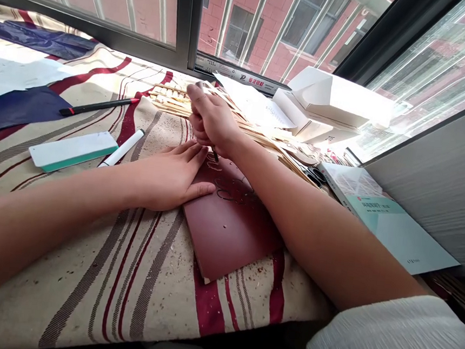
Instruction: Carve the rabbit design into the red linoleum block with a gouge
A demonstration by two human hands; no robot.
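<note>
A reddish-brown board (235, 234) lies on the striped tablecloth, with curved carved lines and small curls of shaving on its upper part. My left hand (179, 175) is stretched out flat beside it, the thumb resting on the board's left edge. Above the far end of the board, my right hand (215, 120) is a fist around a slim carving tool (215, 155). The tool stands nearly upright, its dark lower end pointing down at the board. Most of its handle is hidden in the fist, and my right forearm covers the board's right side.
Thin wooden strips (174, 100) lie beyond my hands, near a white box (328, 101) and a paper sheet. On the left are a whiteboard eraser (74, 150), a white marker (123, 147) and a black pen (100, 107). A book (391, 221) and black-handled scissors (317, 175) lie right.
</note>
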